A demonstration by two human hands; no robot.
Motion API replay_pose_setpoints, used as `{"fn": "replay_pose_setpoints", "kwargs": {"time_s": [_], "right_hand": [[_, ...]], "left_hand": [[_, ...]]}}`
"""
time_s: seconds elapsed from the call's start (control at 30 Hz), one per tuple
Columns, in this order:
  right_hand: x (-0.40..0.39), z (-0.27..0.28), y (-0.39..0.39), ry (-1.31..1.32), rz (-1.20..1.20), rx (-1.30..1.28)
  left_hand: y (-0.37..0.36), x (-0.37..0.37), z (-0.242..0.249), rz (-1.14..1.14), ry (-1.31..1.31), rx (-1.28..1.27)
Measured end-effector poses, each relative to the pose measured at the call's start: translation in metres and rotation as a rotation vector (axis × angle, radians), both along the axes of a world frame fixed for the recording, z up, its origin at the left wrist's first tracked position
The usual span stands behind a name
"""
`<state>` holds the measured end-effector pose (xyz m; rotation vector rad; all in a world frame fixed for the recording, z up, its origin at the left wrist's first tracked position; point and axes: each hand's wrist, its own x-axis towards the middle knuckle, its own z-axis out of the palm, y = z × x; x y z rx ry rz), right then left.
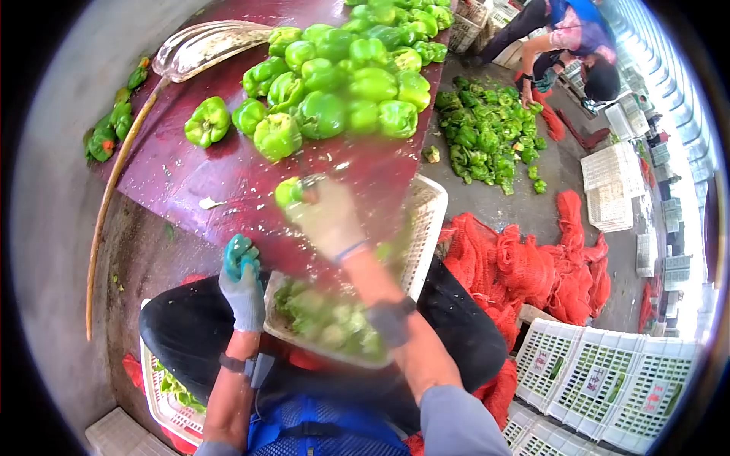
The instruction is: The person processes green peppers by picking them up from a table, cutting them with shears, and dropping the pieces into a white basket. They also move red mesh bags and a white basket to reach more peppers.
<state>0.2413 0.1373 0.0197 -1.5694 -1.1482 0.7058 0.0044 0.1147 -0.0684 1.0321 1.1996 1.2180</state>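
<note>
My right hand (pixel 328 219), in a pale work glove, reaches over the dark red tabletop (pixel 175 178). It is blurred by motion and closed on a green bell pepper (pixel 289 193) at its fingertips. Close to the table's front edge, my left hand (pixel 242 280) wears a white glove with teal fingers. Its fingers are curled in, and what they hold, if anything, is hidden. A heap of green bell peppers (pixel 323 114) covers the far part of the table, with one single pepper (pixel 207 122) to its left. Between my knees stands a white crate (pixel 432 220) with pale green pepper scraps (pixel 327 315) inside.
A long-handled metal scoop (pixel 205 49) lies along the table's left side. On the floor to the right are a pepper pile (pixel 490 129), red mesh sacks (pixel 517 266) and stacked white crates (pixel 601 380). A co-worker (pixel 570 38) bends over behind the floor pile.
</note>
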Motion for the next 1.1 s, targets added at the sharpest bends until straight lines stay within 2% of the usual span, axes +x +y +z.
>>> {"fn": "replay_pose_setpoints", "kwargs": {"time_s": [0.03, 0.07, 0.1, 0.17, 0.2, 0.27, 0.3, 0.37, 0.4, 0.43, 0.5, 0.57, 0.63, 0.7, 0.77, 0.83, 0.9, 0.97, 1.0, 1.03, 1.07, 1.1], "right_hand": [[0.015, 0.017, -0.006, 0.607, 0.029, -0.227], [0.035, 0.026, -0.018, 0.896, 0.100, -0.176], [0.045, 0.018, -0.023, 1.131, 0.043, -0.087], [0.063, -0.008, -0.021, 1.037, -0.130, -0.196], [0.064, -0.009, -0.024, 1.040, -0.133, -0.192], [0.070, -0.010, -0.025, 0.708, -0.227, -0.394], [0.074, -0.006, -0.030, 0.706, -0.219, -0.394], [0.078, 0.004, -0.054, 1.014, -0.022, -0.142], [0.073, 0.003, -0.059, 1.050, -0.005, 0.002], [0.073, -0.008, -0.053, 1.051, -0.004, 0.006], [0.072, -0.029, -0.039, 0.449, -0.268, -0.386], [0.076, -0.039, -0.048, 0.551, -0.294, -0.347], [0.076, -0.052, -0.066, 0.599, -0.151, 0.043], [0.083, -0.071, -0.068, 0.669, -0.086, 0.065], [0.082, -0.095, -0.058, -0.282, -0.472, -0.178], [0.053, 0.000, -0.079, 0.112, -0.411, -0.230], [0.025, 0.042, -0.103, -0.179, -0.271, -0.215], [0.001, 0.049, -0.129, -0.350, -0.124, -0.158], [-0.009, 0.045, -0.142, -0.346, -0.101, -0.149], [-0.019, 0.039, -0.155, -0.430, 0.032, 0.008], [-0.026, 0.035, -0.167, -0.513, 0.160, 0.167], [-0.033, 0.038, -0.176, -0.512, 0.169, 0.172]], "left_hand": [[0.000, 0.001, -0.001, 0.000, 0.015, 0.007], [0.000, 0.001, -0.001, -0.004, 0.005, 0.010], [0.000, 0.000, -0.002, -0.011, 0.053, 0.022], [-0.002, 0.000, -0.003, -0.019, 0.103, 0.034], [-0.003, 0.000, -0.003, -0.019, 0.086, 0.028], [0.000, 0.002, -0.003, -0.019, 0.066, 0.031], [-0.001, 0.003, -0.001, -0.012, 0.038, 0.027], [-0.005, 0.003, 0.001, -0.005, 0.017, 0.020], [-0.005, 0.004, 0.000, -0.007, 0.019, 0.031], [-0.006, 0.006, 0.001, -0.010, 0.021, 0.042], [-0.012, 0.007, 0.008, -0.043, 0.025, 0.023], [-0.020, 0.009, 0.016, -0.082, 0.026, 0.020], [-0.032, 0.012, 0.026, -0.099, 0.036, 0.023], [-0.044, 0.016, 0.037, -0.122, 0.037, -0.007], [-0.052, 0.013, 0.045, -0.203, -0.054, -0.091], [-0.054, 0.010, 0.045, -0.269, -0.138, -0.147], [-0.060, 0.010, 0.066, -0.403, -0.247, -0.308], [-0.066, 0.010, 0.060, -0.473, -0.521, -0.485], [-0.069, 0.014, 0.070, -0.489, -0.603, -0.571], [-0.072, 0.015, 0.080, -0.508, -0.687, -0.658], [-0.078, 0.008, 0.057, -0.555, -0.689, -0.576], [-0.079, 0.001, 0.022, -0.686, -0.914, -0.472]]}}
